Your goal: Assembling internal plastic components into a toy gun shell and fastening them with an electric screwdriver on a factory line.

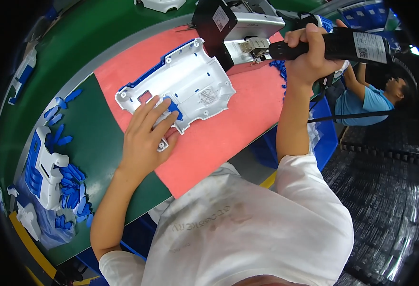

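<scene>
A white plastic housing shell (185, 78) with a blue edge strip lies hollow side up on the pink mat (228, 138). My left hand (147, 126) holds it at its near left side, the fingertips resting on a small blue plastic part (174, 109) inside the shell. The thumb is partly hidden at the shell's edge. Up at the right, my right hand (310, 55) is wrapped round a black electric screwdriver (345, 45). The tool's tip points left, at the metal outlet of a screw feeder (253, 47); whether they touch, I cannot tell.
Loose blue plastic parts (71, 186) and a white-and-blue shell (45, 171) lie on the green table at left. More small blue parts (280, 69) sit by the feeder. A blue bin (326, 128) stands below the table's right edge. A co-worker (367, 97) is at far right.
</scene>
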Demonstrator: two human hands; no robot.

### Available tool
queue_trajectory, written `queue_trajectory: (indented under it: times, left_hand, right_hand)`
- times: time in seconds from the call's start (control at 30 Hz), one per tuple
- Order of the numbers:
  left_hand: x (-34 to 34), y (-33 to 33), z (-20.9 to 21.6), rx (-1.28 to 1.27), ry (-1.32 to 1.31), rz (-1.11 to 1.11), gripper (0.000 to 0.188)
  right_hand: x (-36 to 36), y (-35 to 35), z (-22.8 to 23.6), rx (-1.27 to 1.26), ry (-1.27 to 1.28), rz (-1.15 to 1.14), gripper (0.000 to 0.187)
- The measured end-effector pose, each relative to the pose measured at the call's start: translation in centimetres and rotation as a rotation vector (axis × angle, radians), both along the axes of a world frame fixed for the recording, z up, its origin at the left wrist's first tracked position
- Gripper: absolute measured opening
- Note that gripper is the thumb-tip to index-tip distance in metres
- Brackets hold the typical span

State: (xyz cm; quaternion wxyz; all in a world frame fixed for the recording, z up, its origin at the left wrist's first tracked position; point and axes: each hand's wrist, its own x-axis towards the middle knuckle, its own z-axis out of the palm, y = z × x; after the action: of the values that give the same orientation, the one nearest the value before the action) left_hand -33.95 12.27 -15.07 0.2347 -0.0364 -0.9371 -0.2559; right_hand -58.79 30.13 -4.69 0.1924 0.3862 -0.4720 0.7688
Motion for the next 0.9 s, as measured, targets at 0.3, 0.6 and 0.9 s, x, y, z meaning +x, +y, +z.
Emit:
queue_trajectory:
  times: [0.3,0.6,0.9]
  left_hand:
    - [-0.1,0.1,0.1,-0.007,0.003,-0.01,0.039]
    - [0.3,-0.3,-0.2,0.001,0.008,-0.005,0.038]
    - [0.2,-0.1,-0.2,0.02,0.004,-0.002,0.035]
  right_hand:
    - [-1.0,-0.5,-0.7,0.074,0.084,0.018,0.048]
    - [2.4,-0.2,0.3,0.097,-0.026,0.025,0.053]
    - [0.3,-0.8,0.0,0.062,0.036,-0.037,0.054]
